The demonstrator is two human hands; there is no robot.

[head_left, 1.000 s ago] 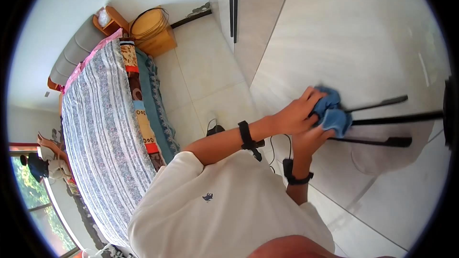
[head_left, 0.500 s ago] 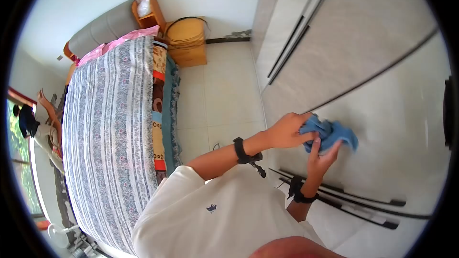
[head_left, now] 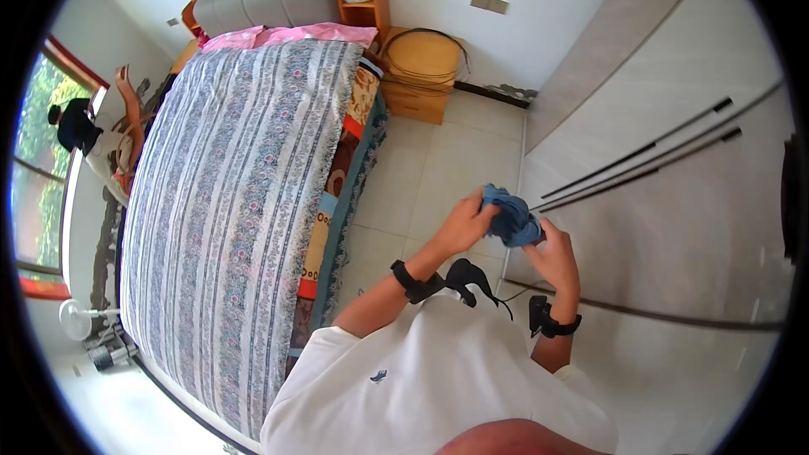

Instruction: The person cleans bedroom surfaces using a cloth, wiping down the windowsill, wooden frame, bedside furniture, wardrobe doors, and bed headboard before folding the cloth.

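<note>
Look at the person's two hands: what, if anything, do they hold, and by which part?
Both hold one bunched blue cloth: the left hand grips its left side, the right hand its lower right edge.

A: We note a white short-sleeved shirt (head_left: 438,371) with 1 small dark emblem (head_left: 377,377) on it.

B: We confirm. 2 black wrist straps: left strap (head_left: 415,281), right strap (head_left: 552,321), each with a dangling tab.
</note>
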